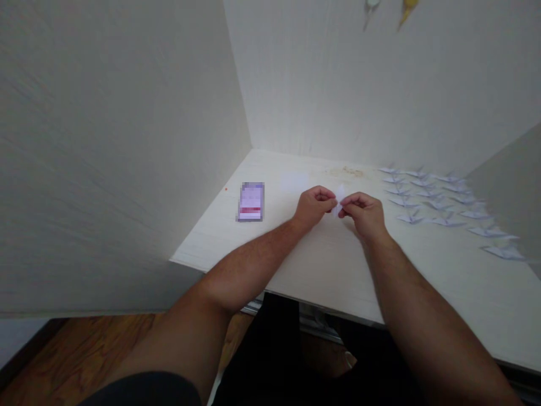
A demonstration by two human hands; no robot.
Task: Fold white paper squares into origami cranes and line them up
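Between my two hands is a small piece of folded white paper [340, 193], standing upright just above the white tabletop. My left hand [315, 205] pinches its left side between thumb and fingers. From the right, my right hand [364, 212] pinches the same paper, its fingertips almost touching those of the left. Most of the paper's lower part is hidden behind the fingers, so its exact folds cannot be made out. Several folded white paper cranes [443, 203] lie in rows to the right of my right hand.
A phone [251, 202] with a blurred screen lies on the white table [236, 245] at the left. Flat white paper [295, 181] rests behind my left hand. Brownish marks [353, 172] show near the back wall. Walls enclose the table at left, back and right.
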